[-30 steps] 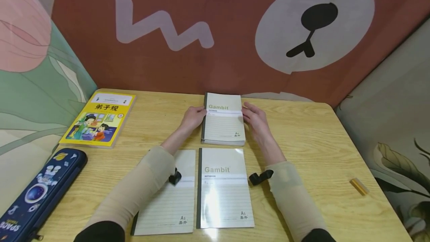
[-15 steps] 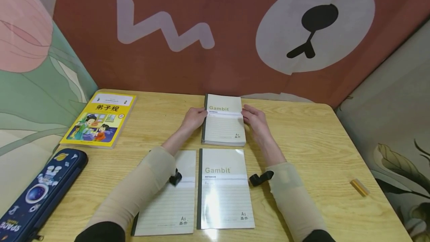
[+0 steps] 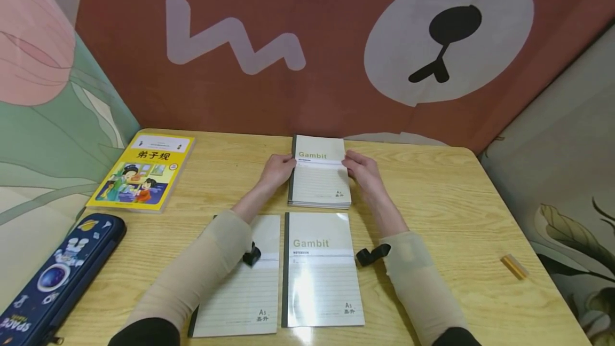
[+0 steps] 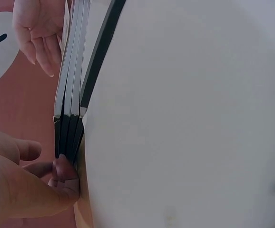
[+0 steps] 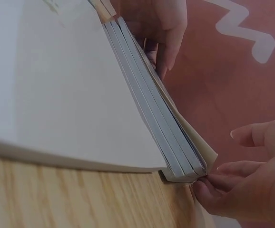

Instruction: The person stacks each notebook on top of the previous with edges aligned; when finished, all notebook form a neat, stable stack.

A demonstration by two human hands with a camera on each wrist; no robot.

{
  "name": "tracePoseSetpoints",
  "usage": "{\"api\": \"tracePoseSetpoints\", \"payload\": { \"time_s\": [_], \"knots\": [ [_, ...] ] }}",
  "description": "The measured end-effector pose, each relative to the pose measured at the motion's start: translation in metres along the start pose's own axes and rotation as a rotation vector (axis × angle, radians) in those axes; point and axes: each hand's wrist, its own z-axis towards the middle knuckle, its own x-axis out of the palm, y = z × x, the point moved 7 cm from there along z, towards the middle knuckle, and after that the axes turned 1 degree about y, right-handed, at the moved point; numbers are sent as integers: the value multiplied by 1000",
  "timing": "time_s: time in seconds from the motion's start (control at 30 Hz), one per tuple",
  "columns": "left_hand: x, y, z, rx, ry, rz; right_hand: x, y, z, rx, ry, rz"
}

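A stack of grey "Gambit" notebooks [image 3: 319, 178] lies at the far middle of the wooden table [image 3: 456, 191]. My left hand [image 3: 277, 168] holds its black spine side, fingertips against the edge. My right hand [image 3: 361, 168] holds the opposite side, fingers reaching slightly onto the cover. In the left wrist view my left hand's [image 4: 23, 190] thumb presses the spine of the stack [image 4: 71, 95]. In the right wrist view my right hand's [image 5: 242, 183] fingertips sit at the corner of the stack [image 5: 152, 118], whose top cover lifts a little. Two more Gambit notebooks [image 3: 321, 271] [image 3: 247, 287] lie side by side near me.
A yellow picture book [image 3: 142, 171] lies at the far left. A navy space-print pencil case [image 3: 57, 274] sits at the near left edge. A small amber block [image 3: 513, 266] lies at the right. Cloth walls close in the back and both sides.
My right hand's fingers have crept slightly left onto the stack's cover. The left hand and the notebooks stay where they were.
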Motion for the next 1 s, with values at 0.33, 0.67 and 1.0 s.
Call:
{"api": "tracePoseSetpoints", "payload": {
  "time_s": [0.33, 0.67, 1.0],
  "knots": [
    [-5, 0, -3, -29, -5, -24, 6, 4, -2, 5, 19, -30],
    [-12, -6, -13, 10, 11, -21, 3, 2, -4, 19, 52, 39],
    [-31, -15, -42, 105, 70, 54, -12, -2, -18, 35, 125, 39]
  ]
}}
